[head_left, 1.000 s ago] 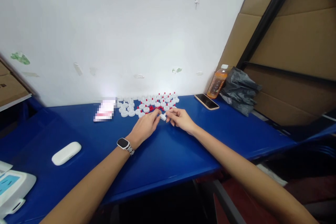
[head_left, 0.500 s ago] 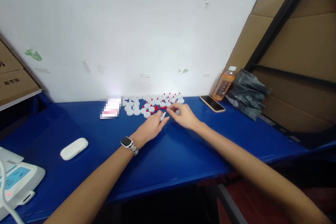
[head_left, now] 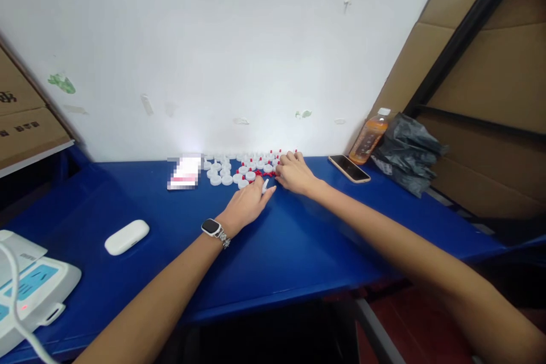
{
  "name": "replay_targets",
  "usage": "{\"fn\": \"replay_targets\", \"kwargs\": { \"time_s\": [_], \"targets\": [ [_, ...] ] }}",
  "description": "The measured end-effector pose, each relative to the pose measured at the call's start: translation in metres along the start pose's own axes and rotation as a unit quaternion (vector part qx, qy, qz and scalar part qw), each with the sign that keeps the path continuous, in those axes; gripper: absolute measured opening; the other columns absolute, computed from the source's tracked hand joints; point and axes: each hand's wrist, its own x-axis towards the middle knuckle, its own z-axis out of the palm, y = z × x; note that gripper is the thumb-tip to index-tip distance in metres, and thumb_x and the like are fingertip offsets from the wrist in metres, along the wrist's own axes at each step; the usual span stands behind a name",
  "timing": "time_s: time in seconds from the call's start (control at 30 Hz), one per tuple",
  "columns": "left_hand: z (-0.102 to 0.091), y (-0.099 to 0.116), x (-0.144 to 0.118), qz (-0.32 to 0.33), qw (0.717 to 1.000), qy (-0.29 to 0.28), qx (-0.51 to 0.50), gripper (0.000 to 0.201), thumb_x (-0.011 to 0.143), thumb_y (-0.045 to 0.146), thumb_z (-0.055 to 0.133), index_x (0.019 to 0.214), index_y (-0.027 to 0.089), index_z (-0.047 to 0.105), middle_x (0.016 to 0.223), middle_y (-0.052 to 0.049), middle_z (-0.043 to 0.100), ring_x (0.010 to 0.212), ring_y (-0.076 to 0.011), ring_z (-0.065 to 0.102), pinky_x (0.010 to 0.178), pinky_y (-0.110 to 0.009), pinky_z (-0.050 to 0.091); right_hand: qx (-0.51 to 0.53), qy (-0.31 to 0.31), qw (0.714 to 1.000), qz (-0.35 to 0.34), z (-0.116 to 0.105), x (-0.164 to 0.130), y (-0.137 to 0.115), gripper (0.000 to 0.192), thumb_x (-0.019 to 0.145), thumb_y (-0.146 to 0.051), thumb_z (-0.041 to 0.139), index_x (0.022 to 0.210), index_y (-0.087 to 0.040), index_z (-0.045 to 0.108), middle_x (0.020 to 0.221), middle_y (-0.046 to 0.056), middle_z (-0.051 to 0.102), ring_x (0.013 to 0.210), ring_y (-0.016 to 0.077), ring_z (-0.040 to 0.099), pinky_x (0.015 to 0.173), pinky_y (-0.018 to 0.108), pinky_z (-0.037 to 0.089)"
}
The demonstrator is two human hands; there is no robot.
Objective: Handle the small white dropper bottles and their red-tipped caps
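My left hand (head_left: 247, 203) is closed on a white nozzle cap (head_left: 265, 185), whose pointed tip sticks up between thumb and forefinger. To its right, my right hand (head_left: 296, 173) bends its fingers down at the edge of a pile of small red tips (head_left: 268, 174). Its fingers are closed, and whatever may be in them is hidden. Several white nozzle caps (head_left: 215, 180) stand on the blue table around the pile. Those toward the right carry red tips on their nozzles; the ones on the left look plain white.
A blurred card (head_left: 185, 173) lies left of the caps. Nearer are a white oval case (head_left: 127, 237) and a white device with a cable (head_left: 42, 290). At the right are a phone (head_left: 348, 169), a drink bottle (head_left: 370, 139) and a dark plastic bag (head_left: 409, 151). A wall borders the back.
My right hand has moved away from the cap in my left hand, over to the right side of the red tips. My left hand keeps its cap. The view has shifted slightly.
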Motion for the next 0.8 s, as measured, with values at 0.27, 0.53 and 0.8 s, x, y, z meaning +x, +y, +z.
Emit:
{"fn": "replay_targets", "kwargs": {
  "time_s": [0.27, 0.53, 0.8],
  "targets": [
    [-0.002, 0.003, -0.002, 0.0, 1.0, -0.009, 0.015, 0.039, 0.101, 0.053, 0.025, 0.102, 0.02, 0.045, 0.093, -0.011, 0.069, 0.086, -0.0291, 0.07, 0.065, -0.032, 0.045, 0.18, 0.081, 0.979, 0.047, -0.011, -0.014, -0.004, 0.011, 0.084, -0.027, 0.057, 0.083, -0.017, 0.062, 0.089, 0.008, 0.067, 0.093, 0.0249, 0.054, 0.089, 0.04, 0.031],
    [0.004, 0.006, 0.0, -0.004, 0.999, 0.001, 0.041, 0.037, 0.101, 0.052, 0.025, 0.102, 0.02, 0.045, 0.093, -0.01, 0.07, 0.087, -0.0277, 0.07, 0.067, -0.031, 0.045, 0.543, 0.155, 0.805, 0.181, -0.011, -0.045, -0.025, 0.009, 0.087, -0.029, 0.051, 0.083, -0.02, 0.052, 0.073, 0.0, 0.067, 0.063, 0.0135, 0.057, 0.063, 0.026, 0.04],
    [0.005, 0.008, -0.001, -0.006, 0.999, 0.002, 0.034, 0.039, 0.101, 0.053, 0.025, 0.102, 0.02, 0.046, 0.09, -0.011, 0.07, 0.083, -0.0277, 0.07, 0.064, -0.031, 0.044, 0.714, 0.14, 0.659, 0.191, 0.007, -0.043, -0.026, 0.028, 0.078, -0.043, 0.069, 0.084, -0.02, 0.055, 0.071, 0.002, 0.07, 0.058, 0.0132, 0.061, 0.061, 0.028, 0.048]
  ]
}}
